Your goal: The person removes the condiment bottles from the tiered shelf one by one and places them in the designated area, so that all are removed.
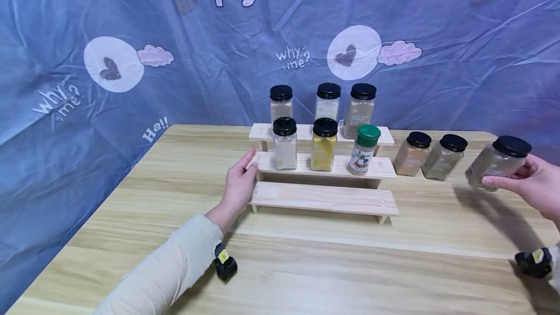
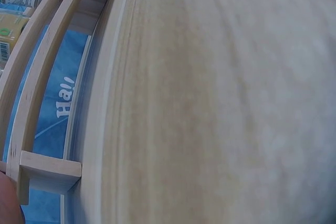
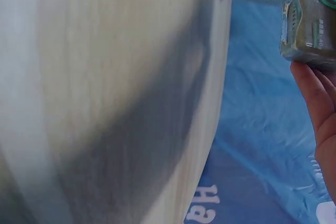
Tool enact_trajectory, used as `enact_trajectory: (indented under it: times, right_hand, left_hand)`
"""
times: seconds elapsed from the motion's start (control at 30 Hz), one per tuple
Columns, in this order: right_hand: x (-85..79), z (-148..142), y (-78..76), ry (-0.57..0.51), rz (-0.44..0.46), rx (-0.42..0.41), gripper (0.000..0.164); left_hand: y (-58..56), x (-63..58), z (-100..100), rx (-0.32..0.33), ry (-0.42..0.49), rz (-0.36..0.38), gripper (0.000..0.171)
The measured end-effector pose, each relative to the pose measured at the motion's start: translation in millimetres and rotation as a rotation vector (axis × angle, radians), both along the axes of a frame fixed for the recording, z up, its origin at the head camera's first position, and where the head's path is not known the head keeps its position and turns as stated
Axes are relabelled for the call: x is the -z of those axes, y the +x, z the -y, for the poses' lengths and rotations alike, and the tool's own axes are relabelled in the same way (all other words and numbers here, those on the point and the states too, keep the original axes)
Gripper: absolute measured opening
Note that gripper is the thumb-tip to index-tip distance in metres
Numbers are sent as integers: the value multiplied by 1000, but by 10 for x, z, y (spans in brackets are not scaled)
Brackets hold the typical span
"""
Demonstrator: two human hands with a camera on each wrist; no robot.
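My right hand (image 1: 535, 183) grips a clear spice jar with a black lid (image 1: 496, 166), tilted at the right above the table. In the right wrist view the fingers lie along the jar's (image 3: 315, 27) side. My left hand (image 1: 238, 183) touches the left end of a three-step wooden rack (image 1: 323, 197), fingers extended. On the middle step stand a pale jar (image 1: 286, 147), a yellow spice jar (image 1: 323, 149) and a green-capped shaker (image 1: 362, 154). Black-lidded jars (image 1: 281, 106), (image 1: 328, 103) and a brown one (image 1: 359, 113) occupy the top step.
Right of the rack, an orange-brown spice jar (image 1: 411, 157) and a greenish one (image 1: 444, 159) stand on the wooden table (image 1: 306, 276). Behind the table hangs a blue printed cloth (image 1: 245, 52). The bottom step is bare wood.
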State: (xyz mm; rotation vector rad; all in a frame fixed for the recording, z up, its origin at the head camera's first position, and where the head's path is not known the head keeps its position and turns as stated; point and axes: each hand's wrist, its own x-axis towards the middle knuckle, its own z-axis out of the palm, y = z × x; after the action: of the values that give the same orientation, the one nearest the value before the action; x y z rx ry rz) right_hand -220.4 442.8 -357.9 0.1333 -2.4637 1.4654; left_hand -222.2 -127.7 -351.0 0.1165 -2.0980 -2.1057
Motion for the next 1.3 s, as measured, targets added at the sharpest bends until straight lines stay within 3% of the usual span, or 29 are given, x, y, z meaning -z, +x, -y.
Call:
enact_trajectory:
  times: [0.23,0.33,0.47,0.7,0.8,0.97,1.13,1.3]
  right_hand:
    - [-160,159,55,68,59,3,51]
    - [-217,238,70,221,76,57,40]
    - [-223,244,9,374,110,63,23]
    - [-187,195,-108,503,122,50,44]
    - [-146,175,-133,487,87,2,40]
    - [-85,139,-169,330,48,-104,48]
    - [-68,121,-200,309,70,-119,39]
    - [-50,115,-229,311,67,-129,41]
  left_hand:
    - [7,-7,-4,-8,-12,2,45]
    - [4,-11,-3,-2,-10,4,45]
    - [10,-18,-4,-2,1,4,45]
    - [21,-15,-9,-3,-14,-13,45]
    - [45,-53,-22,8,-18,-18,45]
    - [34,-48,-24,1,-19,-12,44]
    - [-6,-2,-7,-3,-25,-23,45]
    - [-11,11,-4,-7,-21,-17,45]
